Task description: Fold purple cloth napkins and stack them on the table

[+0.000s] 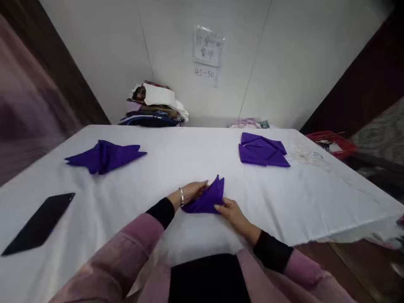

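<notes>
Nearest: the person's mauve sleeves with black cuffs reach in over a white-covered table. The folded purple cloth is at the table's near middle, between both hands, with two points standing up at its top. Right hand: thumb and fingers pinch the cloth's lower right edge. Left hand, bracelet at the wrist: fingers curled close together at the cloth's left side; tips partly hidden, cannot tell whether they pinch. Near left, a flat dark panel lies on the table. Farther back, a purple cloth with pointed ends is at left and a flatter folded purple cloth at right, loose pale threads beside the latter. Red basket just off the right edge. At the far edge: fabric stack left, smaller fabric pile right. On the wall, a handwritten sign above "45-50".
</notes>
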Available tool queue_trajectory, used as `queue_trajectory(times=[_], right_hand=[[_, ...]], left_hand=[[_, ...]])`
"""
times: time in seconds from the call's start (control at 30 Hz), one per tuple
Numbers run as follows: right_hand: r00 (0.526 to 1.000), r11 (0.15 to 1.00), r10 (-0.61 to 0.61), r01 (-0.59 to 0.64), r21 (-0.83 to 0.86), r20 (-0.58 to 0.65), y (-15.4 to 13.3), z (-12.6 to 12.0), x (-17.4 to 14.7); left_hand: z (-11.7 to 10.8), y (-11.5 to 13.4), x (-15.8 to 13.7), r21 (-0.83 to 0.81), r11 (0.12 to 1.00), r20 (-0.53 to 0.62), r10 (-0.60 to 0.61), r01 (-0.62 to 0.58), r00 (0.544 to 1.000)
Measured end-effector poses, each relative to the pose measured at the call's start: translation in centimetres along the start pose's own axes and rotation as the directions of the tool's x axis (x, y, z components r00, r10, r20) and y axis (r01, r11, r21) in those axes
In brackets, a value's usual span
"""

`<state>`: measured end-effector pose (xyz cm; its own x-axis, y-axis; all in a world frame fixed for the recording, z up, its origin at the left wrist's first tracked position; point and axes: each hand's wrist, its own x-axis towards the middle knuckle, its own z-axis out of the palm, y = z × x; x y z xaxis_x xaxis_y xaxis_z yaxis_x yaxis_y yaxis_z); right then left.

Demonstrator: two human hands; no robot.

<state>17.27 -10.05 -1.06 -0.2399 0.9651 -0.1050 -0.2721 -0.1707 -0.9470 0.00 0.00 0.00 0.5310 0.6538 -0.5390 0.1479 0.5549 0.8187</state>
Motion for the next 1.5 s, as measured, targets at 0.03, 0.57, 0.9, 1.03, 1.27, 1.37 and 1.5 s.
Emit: queue_trajectory(times=[0.03, 0.57, 0.9, 1.03, 1.27, 1.37, 1.5], right_hand=[[1.000, 1.000, 0.005, -0.005, 0.021, -0.010, 0.0, 0.0, 0.1], [0.974, 0.947, 0.221, -0.201, 0.249, -0.053, -0.1, -1.5, 1.4], [0.942, 0.965, 0.262, -0.257, 0.054, -0.210, -1.9, -3.0, 5.0], [0.942, 0.971, 0.226, -0.237, -0.014, -0.249, -1.8, -3.5, 5.7], [0.958, 0.981, 0.118, -0.153, -0.116, -0.262, -0.8, -4.8, 5.2], [0.955, 0.984, 0.104, -0.139, -0.110, -0.277, -0.7, -5.3, 5.2], [0.953, 0.983, 0.116, -0.151, -0.106, -0.280, -0.9, -5.7, 5.8]], left_hand=[[0.0, 0.0, 0.1, -0.004, 1.000, -0.007, -0.011, 0.011, 1.000], [-0.2, 0.2, 0.3, 0.399, 0.912, -0.058, 0.133, -0.099, 0.989], [1.1, 0.0, -0.3, 0.500, 0.855, -0.123, 0.228, -0.138, 0.966], [1.1, 0.1, -0.4, 0.502, 0.857, -0.137, 0.210, -0.115, 0.968], [0.4, 0.5, 0.4, 0.587, 0.807, -0.175, 0.199, -0.060, 0.964], [0.3, 0.6, 0.8, 0.627, 0.777, -0.171, 0.195, -0.046, 0.966], [0.4, 0.9, 0.7, 0.690, 0.722, -0.177, 0.225, -0.042, 0.958]])
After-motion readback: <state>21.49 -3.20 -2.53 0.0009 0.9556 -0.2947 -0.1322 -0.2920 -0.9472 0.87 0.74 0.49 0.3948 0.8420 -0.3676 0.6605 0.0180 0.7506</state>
